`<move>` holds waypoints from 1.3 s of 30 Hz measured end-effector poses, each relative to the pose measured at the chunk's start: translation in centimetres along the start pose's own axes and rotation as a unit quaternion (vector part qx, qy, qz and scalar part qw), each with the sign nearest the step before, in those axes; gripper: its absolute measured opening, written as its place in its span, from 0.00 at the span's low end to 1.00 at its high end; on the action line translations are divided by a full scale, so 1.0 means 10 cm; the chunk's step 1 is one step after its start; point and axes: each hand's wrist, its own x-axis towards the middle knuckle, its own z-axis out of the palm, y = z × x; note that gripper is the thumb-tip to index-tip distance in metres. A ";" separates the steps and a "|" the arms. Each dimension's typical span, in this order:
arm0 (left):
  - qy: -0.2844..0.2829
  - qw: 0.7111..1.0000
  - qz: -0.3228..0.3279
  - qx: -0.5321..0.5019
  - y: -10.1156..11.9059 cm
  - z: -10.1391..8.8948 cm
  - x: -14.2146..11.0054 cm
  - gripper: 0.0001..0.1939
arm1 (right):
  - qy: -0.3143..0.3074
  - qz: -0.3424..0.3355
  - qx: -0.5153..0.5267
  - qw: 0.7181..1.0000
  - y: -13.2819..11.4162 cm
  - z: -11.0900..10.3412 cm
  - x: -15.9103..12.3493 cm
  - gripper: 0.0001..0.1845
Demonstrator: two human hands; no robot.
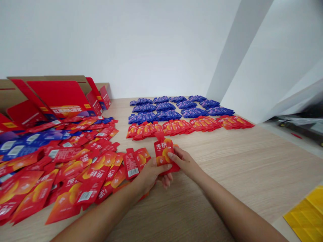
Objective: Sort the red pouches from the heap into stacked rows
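Note:
Between my two hands, just above the table, is a small stack of red pouches point(163, 149) with orange fruit printed on the front. My left hand point(151, 173) grips its lower left part, thumb on the front and fingers behind. On its right edge, my right hand point(184, 161) pinches the pouches with thumb and fingers. Left of my hands, a loose heap of red pouches point(93, 173) spreads over the table, some with barcodes up. Behind the held pouches lies a row of fanned red pouches point(176, 127).
Several rows of fanned blue pouches point(165, 106) lie behind the red row, near the white wall. More blue pouches point(32, 143) lie within the heap. Red cardboard boxes point(58, 94) stand open at the back left. Something yellow point(308, 211) sits beyond the table's right edge.

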 end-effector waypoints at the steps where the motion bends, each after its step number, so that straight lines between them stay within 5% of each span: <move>1: 0.004 1.000 -0.012 0.027 -0.02 -0.01 0.00 0.18 | -0.015 0.015 0.038 0.999 -0.01 0.02 -0.01 0.13; 9: -0.069 0.975 -0.048 0.205 -0.04 0.02 -0.05 0.21 | 0.084 0.091 0.256 0.959 -0.11 0.03 -0.04 0.23; 14: -0.115 0.959 -0.049 0.256 -0.03 0.05 -0.08 0.20 | 0.104 0.121 0.231 0.960 -0.05 -0.02 -0.01 0.20; 22: -0.097 0.951 -0.049 0.290 -0.07 0.10 -0.10 0.21 | 0.147 0.106 0.167 0.969 -0.02 -0.13 0.02 0.25; 27: -0.039 0.963 -0.035 0.265 -0.09 0.11 -0.08 0.24 | 0.060 0.104 0.244 0.962 -0.08 -0.11 0.03 0.17; 30: -0.091 0.951 -0.024 0.295 0.00 0.08 -0.10 0.22 | 0.088 0.097 0.243 0.961 -0.03 -0.19 0.07 0.16; 32: -0.100 0.928 -0.002 0.358 0.12 0.00 -0.12 0.21 | 0.153 0.082 0.180 0.968 0.04 -0.36 0.11 0.15; 34: -0.034 0.883 0.051 0.466 0.28 -0.13 -0.13 0.19 | 0.204 0.079 0.035 0.975 0.15 -0.59 0.16 0.15; 37: 0.099 0.755 0.110 0.639 0.47 -0.40 -0.10 0.15 | 0.233 0.080 -0.150 0.958 0.32 -0.88 0.21 0.15; 39: 0.130 0.693 0.079 0.705 0.54 -0.58 -0.07 0.17 | 0.222 0.089 -0.201 0.950 0.42 -0.98 0.22 0.15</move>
